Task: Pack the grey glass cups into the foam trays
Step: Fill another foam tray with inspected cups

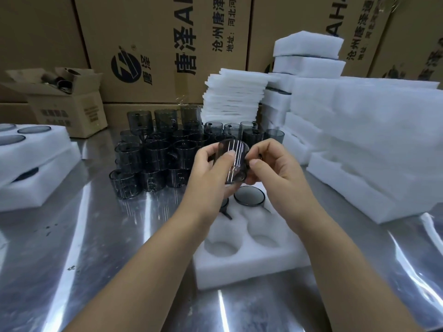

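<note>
Head view — gripping a cup (pixel 233 161) with left hand (pixel 208 176) and right hand (pixel 275 168) over tray (pixel 251 269) — next, probably lowering into an empty pocket (pixel 221 248).

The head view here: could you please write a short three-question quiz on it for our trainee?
1. True or false: the left hand and right hand together hold one grey glass cup over the foam tray.
2. Where do the loose cups stand? A: on the metal table beyond the tray. B: in a sink. C: on the floor.
3. Fill in: the tray's two nearest pockets are ____.
Key: 1 true; 2 A; 3 empty.
</note>
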